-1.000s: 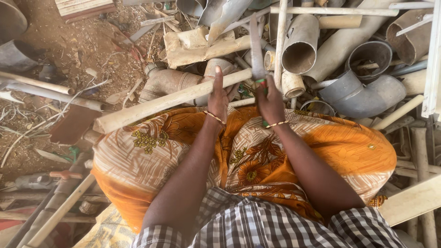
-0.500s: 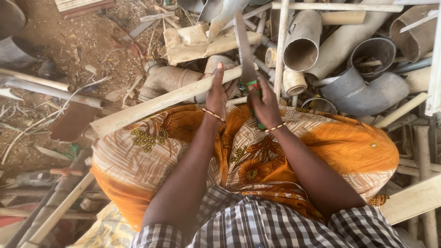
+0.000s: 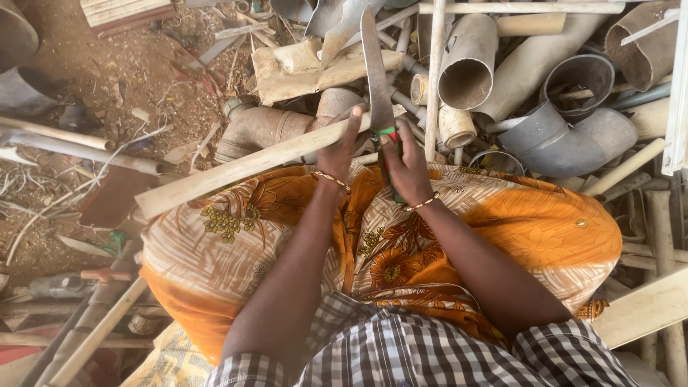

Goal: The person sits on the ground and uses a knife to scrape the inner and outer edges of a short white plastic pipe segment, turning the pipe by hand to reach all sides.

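Knife (image 3: 374, 64) upright in closed right hand (image 3: 405, 163), left hand (image 3: 339, 147) on plank (image 3: 244, 168).

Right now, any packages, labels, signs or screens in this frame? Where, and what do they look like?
None that can be made out: no package, label, sign or screen shows.
Nearest thing to a marking: green and red tape band wrapped around the long blade, just above the right hand.
Left hand rests on the pale wooden slat; grey and beige pipes lie behind.
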